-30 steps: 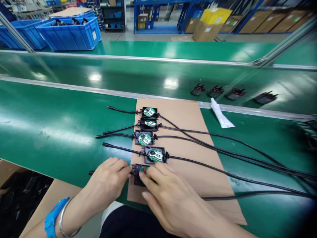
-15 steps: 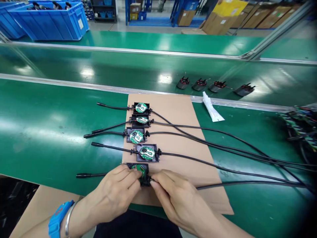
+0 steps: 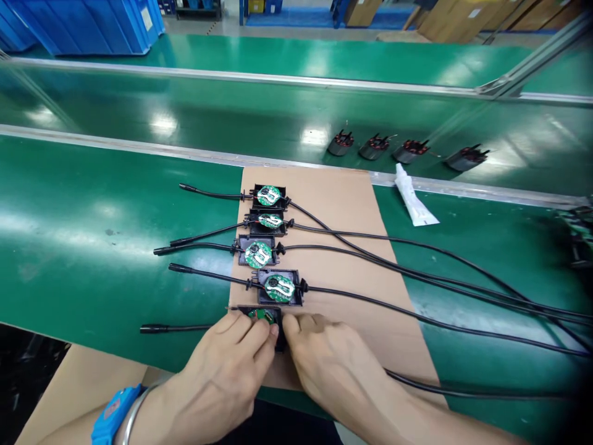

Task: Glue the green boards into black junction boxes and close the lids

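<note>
Nearest me on the cardboard lies a black plastic housing (image 3: 279, 334) with a green circuit board (image 3: 262, 315) in it, partly covered by my fingers. My left hand (image 3: 231, 358) grips the housing from the left, fingertips over the board. At the housing's right end my right hand (image 3: 328, 352) is closed, fingers curled where the black cable (image 3: 430, 388) enters; the cable's end is hidden under them. A short black lead with a plug (image 3: 155, 328) comes out to the left. Beyond it, several like housings (image 3: 279, 288) with round boards lie in a column, cables attached.
A cardboard sheet (image 3: 324, 185) lies on the green bench (image 3: 83, 247). A white tube (image 3: 414, 198) lies to its right. Several motor stators (image 3: 374, 147) stand behind the metal rail. A blue crate (image 3: 88, 25) sits at the far left, tangled boards (image 3: 577, 232) at the right edge.
My right hand has turned knuckles-up and moved closer against the housing's right end. The cable behind it now lies lower. The whole view has shifted slightly downward.
</note>
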Tool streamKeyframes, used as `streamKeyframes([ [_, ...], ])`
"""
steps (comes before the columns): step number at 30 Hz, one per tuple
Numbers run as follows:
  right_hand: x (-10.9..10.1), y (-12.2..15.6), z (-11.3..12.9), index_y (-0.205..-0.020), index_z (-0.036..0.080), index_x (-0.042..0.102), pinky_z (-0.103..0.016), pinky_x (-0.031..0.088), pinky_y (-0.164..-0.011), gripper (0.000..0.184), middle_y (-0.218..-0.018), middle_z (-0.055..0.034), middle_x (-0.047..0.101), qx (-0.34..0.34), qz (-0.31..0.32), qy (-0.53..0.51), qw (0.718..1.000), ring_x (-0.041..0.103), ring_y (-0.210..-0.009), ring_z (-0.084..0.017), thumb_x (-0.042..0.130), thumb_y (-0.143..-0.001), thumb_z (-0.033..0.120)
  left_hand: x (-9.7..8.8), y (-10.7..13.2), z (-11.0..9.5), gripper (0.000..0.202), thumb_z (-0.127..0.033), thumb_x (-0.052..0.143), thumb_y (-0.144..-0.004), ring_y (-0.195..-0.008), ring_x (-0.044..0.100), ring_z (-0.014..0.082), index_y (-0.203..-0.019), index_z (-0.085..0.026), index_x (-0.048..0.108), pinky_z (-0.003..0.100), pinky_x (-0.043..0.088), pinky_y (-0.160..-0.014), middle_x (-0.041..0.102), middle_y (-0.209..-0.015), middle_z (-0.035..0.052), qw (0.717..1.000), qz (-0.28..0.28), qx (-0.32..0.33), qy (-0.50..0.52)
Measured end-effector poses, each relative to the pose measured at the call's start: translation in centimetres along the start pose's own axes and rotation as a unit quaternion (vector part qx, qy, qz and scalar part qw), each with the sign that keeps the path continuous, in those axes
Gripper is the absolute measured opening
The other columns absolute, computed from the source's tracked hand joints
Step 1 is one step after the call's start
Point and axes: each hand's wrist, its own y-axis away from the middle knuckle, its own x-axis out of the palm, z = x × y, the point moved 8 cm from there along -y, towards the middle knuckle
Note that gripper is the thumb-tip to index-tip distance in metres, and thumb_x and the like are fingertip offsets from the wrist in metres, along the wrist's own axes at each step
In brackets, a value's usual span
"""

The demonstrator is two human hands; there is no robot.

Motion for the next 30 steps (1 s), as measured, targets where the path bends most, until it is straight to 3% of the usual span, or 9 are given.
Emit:
streamKeyframes([
  [3, -0.1, 0.4, -0.2, -0.078, 0.019, 0.051, -0.03, 0.023, -0.047, 0.012, -0.067, -0.0071, 0.058, 0.013, -0.043, -0.001, 0.999, 0.056, -0.058, -0.022, 0.051, -0.077, 0.007, -0.1, 0.0, -0.1, 0.051, -0.004, 0.045, -0.072, -0.081, 0.054, 0.0241, -0.122, -0.004, 0.054, 0.041, 0.052, -0.078, 0.062, -0.099, 0.0119, 1.0, -0.005, 0.003, 0.002],
  [6, -0.7, 1.0, -1.0, -0.08, 0.019, 0.053, -0.03, 0.035, -0.055, 0.008, -0.076, -0.0057, 0.058, 0.01, -0.115, -0.094, 0.989, 0.055, -0.069, -0.022, 0.05, -0.085, 0.013, -0.4, 0.3, 0.2, 0.051, -0.003, 0.044, -0.074, -0.085, 0.055, 0.0238, -0.124, -0.006, 0.053, 0.041, 0.051, -0.082, 0.062, -0.105, 0.0125, 0.999, -0.037, 0.014, 0.004],
  [10, -1.2, 1.5, -2.0, -0.092, 0.017, 0.057, -0.033, 0.043, -0.072, 0.016, -0.085, -0.0067, 0.057, -0.005, -0.18, -0.255, 0.95, 0.051, -0.081, -0.021, 0.042, -0.091, 0.012, -0.8, 0.6, 0.1, 0.054, -0.001, 0.042, -0.074, -0.094, 0.055, 0.0242, -0.126, -0.006, 0.053, 0.041, 0.049, -0.089, 0.059, -0.123, 0.0125, 0.997, -0.06, 0.047, -0.02],
  [13, -1.2, 1.3, -1.9, -0.085, 0.016, 0.058, -0.031, 0.044, -0.07, 0.023, -0.08, -0.0057, 0.055, -0.038, -0.206, -0.338, 0.917, 0.048, -0.078, -0.018, 0.038, -0.09, 0.005, -0.9, 0.2, -0.4, 0.05, 0.0, 0.042, -0.072, -0.092, 0.055, 0.0233, -0.12, -0.005, 0.057, 0.038, 0.049, -0.085, 0.06, -0.122, 0.0105, 0.997, -0.042, 0.06, -0.039],
  [18, -1.2, 1.7, -0.8, -0.079, 0.014, 0.06, -0.029, 0.042, -0.064, 0.028, -0.075, -0.0058, 0.056, -0.119, -0.27, -0.298, 0.908, 0.045, -0.071, -0.017, 0.037, -0.089, 0.001, -0.4, -0.5, -1.1, 0.041, -0.005, 0.045, -0.072, -0.097, 0.055, 0.0248, -0.109, -0.008, 0.063, 0.037, 0.048, -0.087, 0.062, -0.119, 0.01, 0.996, -0.013, 0.044, -0.07],
  [22, -1.4, 2.0, -0.7, -0.076, 0.014, 0.06, -0.03, 0.039, -0.06, 0.03, -0.072, -0.0048, 0.054, -0.133, -0.25, -0.246, 0.927, 0.043, -0.068, -0.017, 0.037, -0.089, 0.002, -0.7, -0.7, -1.3, 0.038, -0.011, 0.05, -0.073, -0.093, 0.055, 0.0246, -0.109, -0.008, 0.062, 0.038, 0.047, -0.088, 0.062, -0.118, 0.0101, 0.998, -0.009, 0.039, -0.057],
  [25, -2.2, 1.9, -2.0, -0.087, 0.016, 0.064, -0.03, 0.043, -0.065, 0.026, -0.08, -0.0057, 0.058, -0.127, -0.197, -0.263, 0.936, 0.049, -0.076, -0.017, 0.04, -0.089, 0.004, -2.2, -0.6, 0.1, 0.039, -0.013, 0.051, -0.078, -0.091, 0.055, 0.0225, -0.116, -0.012, 0.06, 0.037, 0.047, -0.085, 0.063, -0.114, 0.0089, 0.998, -0.038, 0.019, 0.037],
  [28, -3.2, 1.5, -5.0, -0.104, 0.017, 0.061, -0.032, 0.046, -0.073, 0.023, -0.089, -0.0066, 0.062, -0.079, -0.235, -0.265, 0.932, 0.053, -0.083, -0.018, 0.047, -0.088, 0.008, -4.1, -0.8, 3.6, 0.032, -0.01, 0.046, -0.087, -0.093, 0.053, 0.0222, -0.116, -0.017, 0.058, 0.036, 0.045, -0.078, 0.061, -0.111, 0.0093, 0.989, -0.12, -0.05, 0.072],
  [30, -2.8, 1.1, -6.8, -0.108, 0.016, 0.057, -0.036, 0.047, -0.078, 0.022, -0.094, -0.008, 0.063, -0.033, -0.268, -0.245, 0.931, 0.054, -0.089, -0.02, 0.049, -0.088, 0.009, -4.2, -1.1, 6.1, 0.027, -0.01, 0.046, -0.09, -0.093, 0.052, 0.0237, -0.113, -0.018, 0.057, 0.039, 0.044, -0.076, 0.06, -0.109, 0.0099, 0.986, -0.126, -0.101, 0.046],
])
